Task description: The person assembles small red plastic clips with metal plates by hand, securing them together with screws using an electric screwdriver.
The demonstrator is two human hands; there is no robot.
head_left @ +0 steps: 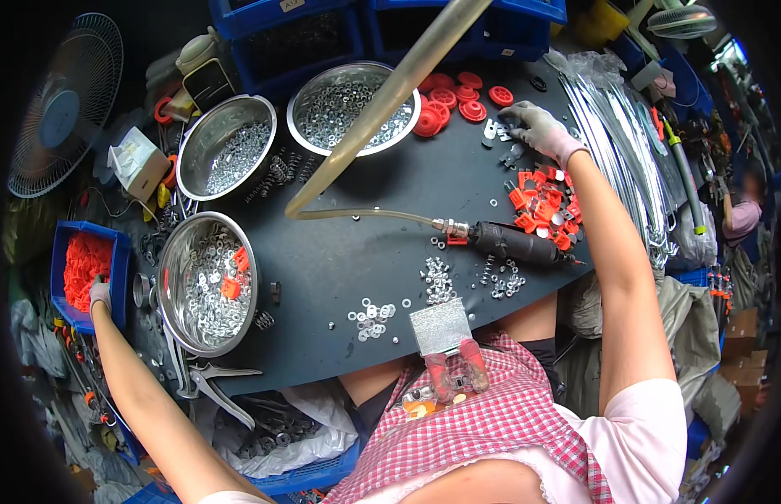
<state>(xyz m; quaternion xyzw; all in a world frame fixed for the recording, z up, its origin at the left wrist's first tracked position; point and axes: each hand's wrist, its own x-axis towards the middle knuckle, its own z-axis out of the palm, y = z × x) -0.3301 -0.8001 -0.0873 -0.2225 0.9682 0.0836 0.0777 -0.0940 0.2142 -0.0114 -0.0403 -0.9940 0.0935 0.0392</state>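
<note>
My left hand (100, 292), in a pale glove, reaches into a blue bin (120, 267) full of small red plastic parts (86, 262). The bin's wall and contents hide its fingertips. On the far right of the table my right hand (538, 132), gloved too, is open over the tabletop with its fingers stretched leftward. Close to its fingers lie small metal clips (490, 132) and a darker metal piece (512, 155). Nearer me is a heap of red plastic pieces with metal bits (539, 202). Round red knobs (471, 111) lie beyond the clips.
Three steel bowls (252, 302) (183, 160) (293, 118) hold nuts, washers and small metal parts. A black air screwdriver (512, 242) with its hose (357, 139) lies mid-table. A metal block (441, 326) sits at the front edge. Long metal strips (613, 143) lie right; locking pliers (214, 378) hang left.
</note>
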